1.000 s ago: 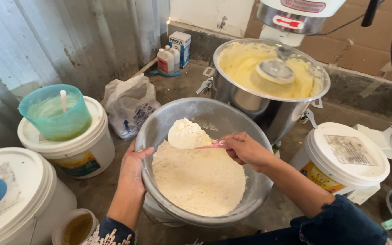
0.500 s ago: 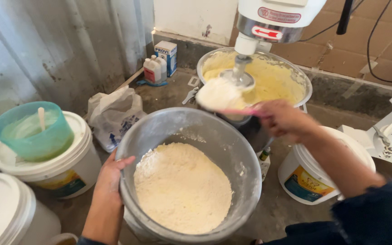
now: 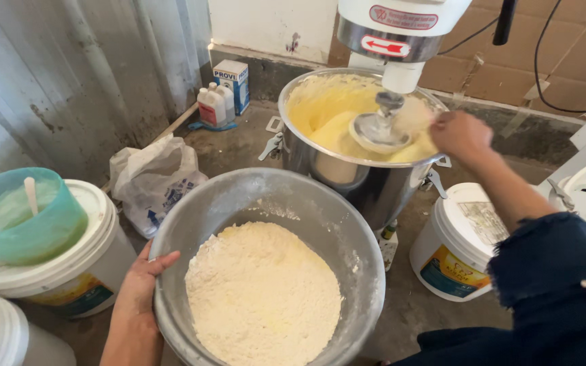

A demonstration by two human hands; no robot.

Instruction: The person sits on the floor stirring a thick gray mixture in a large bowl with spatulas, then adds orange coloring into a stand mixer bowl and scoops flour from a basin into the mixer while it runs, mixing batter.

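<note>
My left hand (image 3: 142, 288) grips the left rim of a large metal bowl (image 3: 239, 196) holding a mound of white flour (image 3: 262, 295). My right hand (image 3: 462, 135) reaches over the right rim of the steel mixer bowl (image 3: 374, 190), holding a scoop heaped with flour (image 3: 415, 114); the scoop itself is blurred and mostly hidden. Yellow batter (image 3: 317, 112) fills the mixer bowl. The beater (image 3: 381, 129) hangs from the white mixer head (image 3: 401, 27) into the batter.
A teal bowl (image 3: 25, 220) with a spoon sits on a white bucket (image 3: 83, 271) at the left. A plastic bag (image 3: 154, 179), small bottles (image 3: 215, 105) and a box (image 3: 233, 78) lie by the wall. Another white bucket (image 3: 452, 247) stands at the right.
My right hand lifted a scoop of flour out of the flour bowl and carried it up and right, over the mixer bowl. My left hand stayed on the flour bowl's rim.
</note>
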